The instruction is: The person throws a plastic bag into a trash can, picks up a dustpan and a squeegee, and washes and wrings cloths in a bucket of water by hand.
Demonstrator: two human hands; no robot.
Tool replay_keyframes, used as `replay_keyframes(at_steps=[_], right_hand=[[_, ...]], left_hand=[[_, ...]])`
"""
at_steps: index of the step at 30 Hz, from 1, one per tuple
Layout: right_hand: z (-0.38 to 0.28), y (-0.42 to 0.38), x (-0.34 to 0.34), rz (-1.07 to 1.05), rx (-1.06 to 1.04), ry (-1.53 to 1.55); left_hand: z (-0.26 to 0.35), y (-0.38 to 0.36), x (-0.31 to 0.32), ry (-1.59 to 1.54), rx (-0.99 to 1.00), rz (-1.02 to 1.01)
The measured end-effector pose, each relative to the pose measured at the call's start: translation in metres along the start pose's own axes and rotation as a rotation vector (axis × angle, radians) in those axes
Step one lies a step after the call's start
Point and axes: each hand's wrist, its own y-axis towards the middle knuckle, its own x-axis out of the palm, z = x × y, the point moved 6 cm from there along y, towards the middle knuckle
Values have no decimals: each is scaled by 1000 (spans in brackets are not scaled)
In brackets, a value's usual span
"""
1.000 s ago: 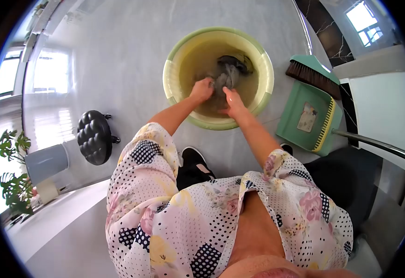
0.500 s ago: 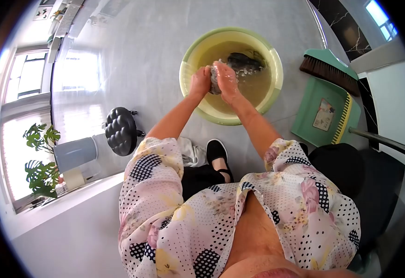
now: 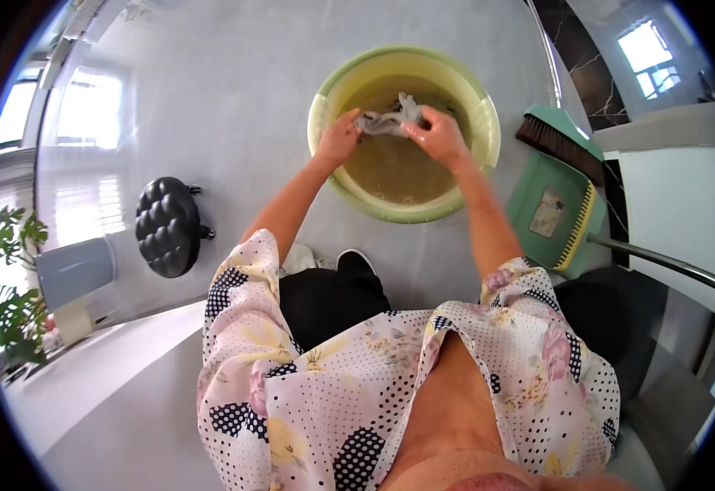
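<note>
A wet grey sock-like cloth [image 3: 383, 124] is stretched over the murky water of a pale yellow-green basin [image 3: 321, 123]. My left hand [image 3: 339, 141] pinches its left end near the basin's left side. The other end is gripped by my right hand [image 3: 442, 137], closed with thumb and fingers, and a loose flap of the cloth sticks up beside it. Brownish water [image 3: 398, 176] fills the lower part of the basin. Something dark lies behind the cloth in the water, mostly hidden.
On the right, a green dustpan [image 3: 529, 221] and a broom [image 3: 562, 143] lean near the wall. A black tufted stool [image 3: 167, 227] stands left. My shoe [image 3: 356, 260] and a pale cloth [image 3: 300, 258] are below the basin. A plant [image 3: 18, 315] is far left.
My hands, earlier pressed together around the bunched grey cloth, have moved apart and spread it out. The black item seen in the water is now largely covered. My view has shifted slightly.
</note>
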Motion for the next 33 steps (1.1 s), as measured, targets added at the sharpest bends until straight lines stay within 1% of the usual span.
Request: replay_keyframes(at_steps=[1,2,3,4,5,6,7,9,10,12,13,14,16,17,18,19,21,22,24,25,27,30,33], right_hand=[[7,-11,3,22,-67,-130],[15,-22,13,-154,74,-268],[21,-29,16,-55,82,-276],[34,-35,22,44,90,-283],[36,-40,17,143,95,-290],[39,-45,18,167,132,-291],[37,-48,26,97,64,-273],[47,-59,46,-41,-73,-236],[55,-68,61,-183,-121,-321],[67,-58,67,-237,108,-334],[69,-44,81,-263,222,-339],[66,-35,82,-115,359,-300],[66,-16,130,-249,330,-305],[66,-6,151,-315,291,-292],[69,-1,168,-419,261,-255],[80,-1,167,-377,351,-101],[97,-14,149,-283,526,208],[100,-20,133,-182,541,426],[80,-23,99,24,560,869],[63,-22,85,82,550,918],[25,-17,57,215,519,1039],[6,-11,19,238,426,1201],[-10,-22,-15,106,304,1163]], left_hand=[[1,-6,10,57,89,33],[-7,-12,17,121,159,65],[-9,-14,20,185,229,99],[-14,-12,19,104,241,130],[-9,-10,24,139,186,51],[0,-10,27,187,132,-35],[9,-14,36,235,79,-121],[26,-26,68,446,160,-251],[29,-30,80,551,201,-316],[11,-29,74,574,113,-310],[-8,-20,59,585,68,-306],[-27,-6,52,561,77,-317],[-66,20,33,512,93,-340],[-73,28,19,424,102,-360],[-72,30,12,337,112,-379],[-65,29,11,250,121,-399],[-41,21,9,83,160,-312],[-29,17,8,0,178,-268],[-14,12,-9,-214,139,-225],[-14,12,-18,-318,115,-203],[-18,20,-33,-339,117,-163],[-5,21,-37,-323,149,-98],[33,-3,-32,-292,174,-15]])
